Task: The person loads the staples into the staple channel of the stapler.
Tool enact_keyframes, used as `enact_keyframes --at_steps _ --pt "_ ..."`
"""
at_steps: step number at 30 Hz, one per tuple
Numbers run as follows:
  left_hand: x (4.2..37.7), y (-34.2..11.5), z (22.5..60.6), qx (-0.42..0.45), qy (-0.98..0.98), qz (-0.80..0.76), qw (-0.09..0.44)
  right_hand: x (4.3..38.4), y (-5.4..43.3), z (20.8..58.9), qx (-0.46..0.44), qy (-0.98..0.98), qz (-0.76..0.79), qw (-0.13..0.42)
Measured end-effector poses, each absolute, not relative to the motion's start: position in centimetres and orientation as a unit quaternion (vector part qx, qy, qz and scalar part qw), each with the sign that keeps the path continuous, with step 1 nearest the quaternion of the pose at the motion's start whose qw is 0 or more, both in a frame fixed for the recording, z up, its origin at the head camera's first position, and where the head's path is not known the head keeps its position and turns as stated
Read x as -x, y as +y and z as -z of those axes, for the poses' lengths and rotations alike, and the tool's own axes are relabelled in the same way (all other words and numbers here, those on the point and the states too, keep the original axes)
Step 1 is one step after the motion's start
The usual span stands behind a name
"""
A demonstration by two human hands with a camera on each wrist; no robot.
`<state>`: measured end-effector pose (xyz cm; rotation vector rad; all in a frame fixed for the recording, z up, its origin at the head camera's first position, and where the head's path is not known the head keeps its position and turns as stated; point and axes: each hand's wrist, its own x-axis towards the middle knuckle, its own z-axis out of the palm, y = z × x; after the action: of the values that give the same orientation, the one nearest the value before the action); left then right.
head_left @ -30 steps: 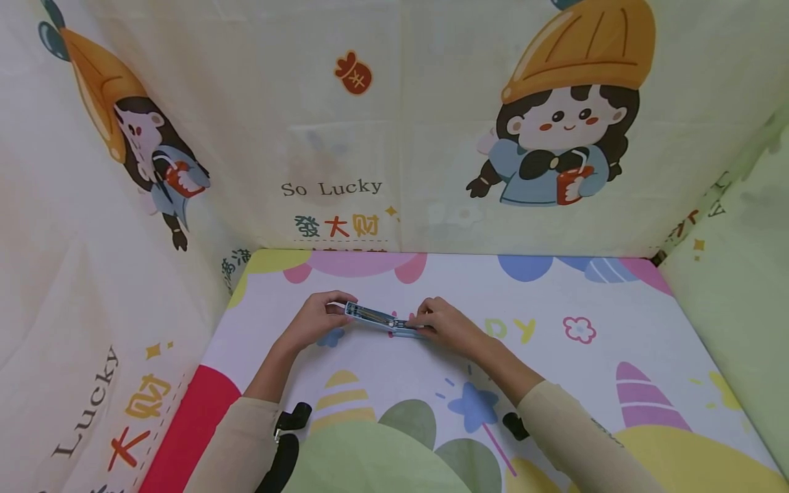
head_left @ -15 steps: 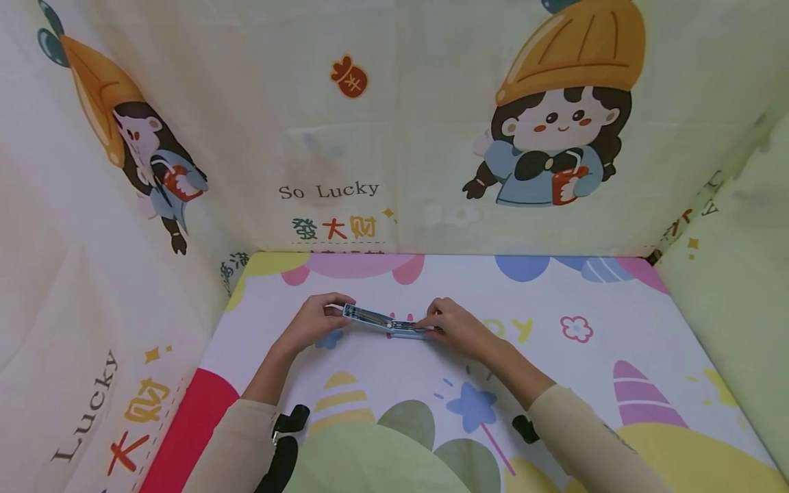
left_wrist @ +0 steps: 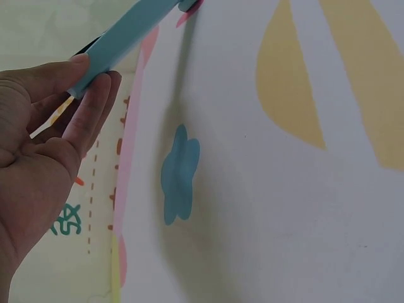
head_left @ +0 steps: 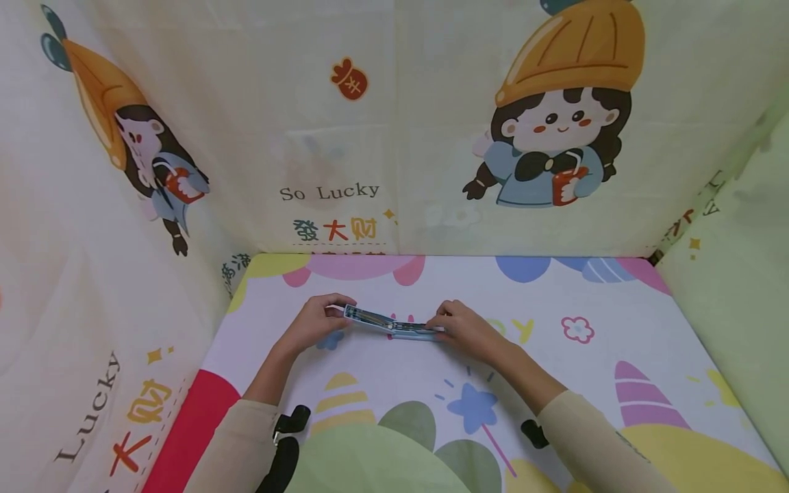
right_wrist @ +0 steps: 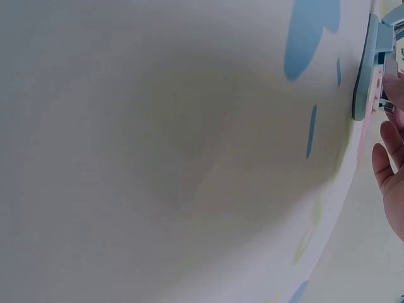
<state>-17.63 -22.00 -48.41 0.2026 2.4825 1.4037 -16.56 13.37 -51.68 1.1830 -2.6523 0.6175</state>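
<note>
A light blue stapler (head_left: 414, 335) is folded open above the white patterned table, its long inner channel facing up. My left hand (head_left: 311, 323) grips the end of its raised upper arm; in the left wrist view the thumb and fingers pinch that blue arm (left_wrist: 129, 38) from both sides. At the other end, my right hand (head_left: 465, 330) has its thumb and fingertips on the staple channel near the tip. The right wrist view shows the base (right_wrist: 362, 79) at the edge, the thumb against the metal channel, and other fingers loosely bent. Whether loose staples lie in the channel cannot be made out.
The table cover (head_left: 530, 383) carries printed shapes and letters. A cream printed cloth (head_left: 431, 157) hangs behind and at both sides, meeting the table's far edge. Black straps (head_left: 287, 438) sit at the wrists.
My right hand has slid to the right along the stapler's channel toward its tip, uncovering more of it. The left hand and the raised arm have stayed almost still.
</note>
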Motion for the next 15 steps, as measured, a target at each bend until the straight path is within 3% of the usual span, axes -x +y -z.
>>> enact_keyframes --at_steps 7,15 --pt "17.55 -21.95 48.36 -0.073 0.859 -0.487 0.141 16.29 13.68 51.92 -0.389 -0.894 -0.208 0.081" --pt "17.51 -21.99 48.37 -0.074 0.856 -0.492 0.142 15.96 14.28 52.50 -0.322 -0.915 -0.244 0.010"
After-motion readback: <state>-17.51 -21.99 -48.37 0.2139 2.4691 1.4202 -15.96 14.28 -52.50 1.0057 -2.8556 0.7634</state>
